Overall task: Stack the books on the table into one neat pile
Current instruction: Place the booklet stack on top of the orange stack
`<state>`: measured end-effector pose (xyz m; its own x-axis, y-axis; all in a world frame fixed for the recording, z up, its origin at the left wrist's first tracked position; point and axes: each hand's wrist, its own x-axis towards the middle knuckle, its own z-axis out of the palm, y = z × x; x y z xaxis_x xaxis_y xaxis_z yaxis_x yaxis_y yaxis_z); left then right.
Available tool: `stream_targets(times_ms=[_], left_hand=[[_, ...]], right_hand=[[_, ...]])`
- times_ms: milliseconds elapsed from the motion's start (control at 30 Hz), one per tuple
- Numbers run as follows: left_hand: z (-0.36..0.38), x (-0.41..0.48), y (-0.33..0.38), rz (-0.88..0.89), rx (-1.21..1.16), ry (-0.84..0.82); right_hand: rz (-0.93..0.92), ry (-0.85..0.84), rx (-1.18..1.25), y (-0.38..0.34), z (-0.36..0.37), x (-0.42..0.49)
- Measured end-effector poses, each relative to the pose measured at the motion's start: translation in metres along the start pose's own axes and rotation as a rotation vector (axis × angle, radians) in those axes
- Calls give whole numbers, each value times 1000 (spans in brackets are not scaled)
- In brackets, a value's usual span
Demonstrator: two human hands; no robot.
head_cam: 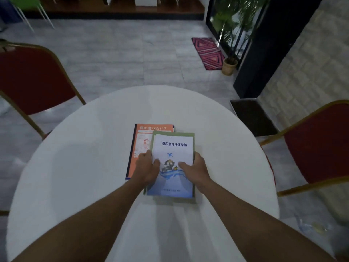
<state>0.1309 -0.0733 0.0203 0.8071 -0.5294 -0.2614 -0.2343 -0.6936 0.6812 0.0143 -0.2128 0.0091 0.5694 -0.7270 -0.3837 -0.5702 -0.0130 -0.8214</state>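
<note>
Three books lie overlapping in the middle of the round white table (pixel 94 167). An orange book (pixel 140 142) is at the bottom, shifted to the left. A green book (pixel 191 134) lies on it, mostly covered by a white and blue booklet (pixel 172 148) on top. My left hand (pixel 146 167) grips the left edge of the booklet and green book, thumb on the cover. My right hand (pixel 194 168) grips their right edge, thumb also on the cover.
Red chairs with gold frames stand at the left (pixel 28 80) and right (pixel 317 144) of the table. A dark tray (pixel 253 116) lies on the floor beyond the right rim. A potted plant (pixel 229 65) and patterned mat (pixel 207 52) are farther back.
</note>
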Motion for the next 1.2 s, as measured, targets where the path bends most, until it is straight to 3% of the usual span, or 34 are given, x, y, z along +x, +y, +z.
stream_targets(times_ms=[133, 433, 600, 667, 833, 967, 1200], left_hand=[[-22, 33, -17, -23, 65, 74], [-36, 84, -47, -50, 98, 70], [-31, 93, -61, 3, 254, 19], [-30, 94, -69, 5, 158, -2], [-21, 84, -67, -48, -381, -115], [-14, 79, -68, -20, -402, -43], [-4, 77, -71, -15, -371, -16]], right_hand=[[1, -51, -53, -25, 31, 29], [19, -79, -134, -44, 74, 67], [-28, -29, -463, -38, 82, 72], [-44, -43, -394, -31, 85, 73], [-43, -54, -98, -12, 98, 63], [-39, -16, -5, -5, 104, 58], [-71, 6, -56, -1, 99, 59]])
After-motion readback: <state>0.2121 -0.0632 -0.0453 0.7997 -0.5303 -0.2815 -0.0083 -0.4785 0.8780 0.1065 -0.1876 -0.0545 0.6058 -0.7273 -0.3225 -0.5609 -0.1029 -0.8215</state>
